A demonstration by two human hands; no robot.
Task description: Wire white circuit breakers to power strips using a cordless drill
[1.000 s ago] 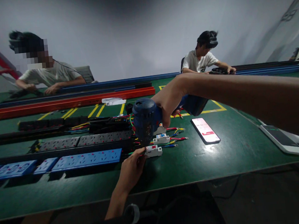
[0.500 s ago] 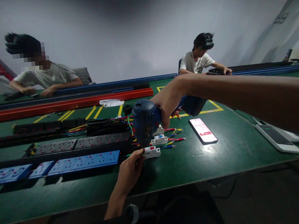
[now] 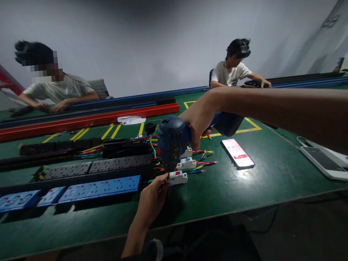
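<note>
My right hand [image 3: 200,123] is closed round the grip of a blue cordless screwdriver [image 3: 172,137], its nose pointing down. Below that nose sits a white circuit breaker [image 3: 178,178] with a red switch, on the table beside the blue socket strip [image 3: 102,188]. My left hand [image 3: 152,199] pinches the breaker's left end, where wires come in. Whether the tool's tip touches the breaker is hidden. Behind it lie a second breaker [image 3: 186,163] with a blue switch and a third, partly covered by the tool. Red, blue and yellow wires with ring terminals [image 3: 209,164] stick out to their right.
Black socket strips [image 3: 121,163] lie behind the blue one, with orange rails [image 3: 83,122] farther back. A lit phone [image 3: 237,154] lies to the right, and a white device [image 3: 326,163] near the right edge. Two people [image 3: 61,92] work across the green table [image 3: 223,195].
The view has shifted slightly, so everything sits a little farther right. Both hands, the screwdriver and the breaker keep their places relative to each other.
</note>
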